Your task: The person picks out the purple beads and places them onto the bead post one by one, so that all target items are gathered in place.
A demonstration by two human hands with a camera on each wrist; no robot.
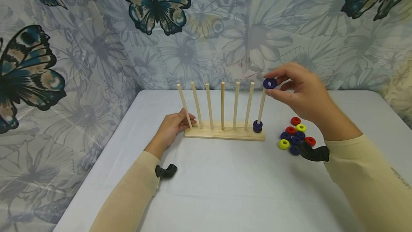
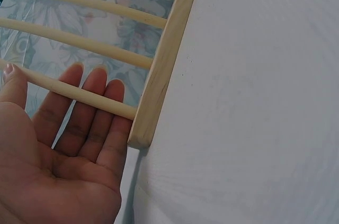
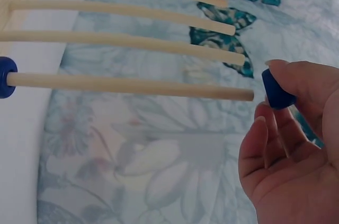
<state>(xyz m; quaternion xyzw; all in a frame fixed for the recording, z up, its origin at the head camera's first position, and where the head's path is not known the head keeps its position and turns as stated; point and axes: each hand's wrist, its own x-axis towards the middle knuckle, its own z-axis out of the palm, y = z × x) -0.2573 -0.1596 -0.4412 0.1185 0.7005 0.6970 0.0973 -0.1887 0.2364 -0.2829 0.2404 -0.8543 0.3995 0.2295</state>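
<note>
A wooden stand (image 1: 225, 136) with a row of upright pegs sits on the white table. Above the rightmost peg (image 3: 132, 84), my right hand (image 1: 302, 92) pinches a dark blue ring (image 1: 269, 83) between thumb and fingers. In the right wrist view a small gap separates this ring from the peg's tip. Lower on the same peg, blue rings (image 1: 257, 126) are stacked at the base. My left hand (image 2: 79, 155) is at the stand's left end, its fingers fairly straight behind the leftmost peg (image 2: 79, 95) and its thumb against that peg.
To the right of the stand lies a loose group of red, yellow and blue rings (image 1: 296, 139), below my right forearm. Behind the table (image 1: 219, 189) hangs a cloth (image 1: 206, 53) printed with flowers and butterflies. Black straps (image 1: 165, 171) circle both sleeves at the wrist.
</note>
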